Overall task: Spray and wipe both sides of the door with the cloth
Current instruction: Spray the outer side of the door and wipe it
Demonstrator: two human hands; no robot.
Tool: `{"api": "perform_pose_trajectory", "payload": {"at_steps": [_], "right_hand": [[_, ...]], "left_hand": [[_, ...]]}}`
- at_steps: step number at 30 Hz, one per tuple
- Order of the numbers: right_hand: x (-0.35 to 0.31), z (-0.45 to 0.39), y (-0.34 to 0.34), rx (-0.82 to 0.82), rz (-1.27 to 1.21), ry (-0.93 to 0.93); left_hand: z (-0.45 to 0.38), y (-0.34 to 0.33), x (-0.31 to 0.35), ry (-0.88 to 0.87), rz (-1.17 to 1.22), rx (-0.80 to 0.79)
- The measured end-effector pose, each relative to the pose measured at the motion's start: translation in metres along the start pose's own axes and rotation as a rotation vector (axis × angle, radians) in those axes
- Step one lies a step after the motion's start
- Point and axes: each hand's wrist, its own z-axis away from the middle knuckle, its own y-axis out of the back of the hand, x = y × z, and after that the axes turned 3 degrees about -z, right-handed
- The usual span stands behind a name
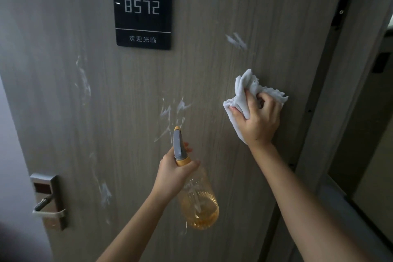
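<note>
The step in hand was judged to be the change from spraying to wiping on the numbered face of the door [212,59]. White foam streaks [172,112] lay unwiped in several patches on that face. The right hand [258,121] had its grip closed around the bunched white cloth [244,89], pressed to the door near its hinge-side edge. The left hand [172,168] held the spray bottle [197,202] by its neck, a finger at the trigger, nozzle near the central streaks.

The next move would call for sweeping the cloth leftward across the streaks. The room plaque [142,6] stood above and the lock handle [49,202] at the lower left edge. The frame [331,91] crowded the right side. The other face remained to be done.
</note>
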Motion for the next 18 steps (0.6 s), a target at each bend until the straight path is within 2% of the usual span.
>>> {"api": "perform_pose_trajectory", "payload": {"at_steps": [9, 18], "right_hand": [[0.013, 0.001, 0.007, -0.004, 0.013, 0.087], [0.044, -0.005, 0.025, 0.009, 0.079, -0.179]], "left_hand": [[-0.013, -0.015, 0.016, -0.097, -0.061, -0.034], [-0.050, -0.049, 0.100, -0.324, -0.071, -0.134]]}}
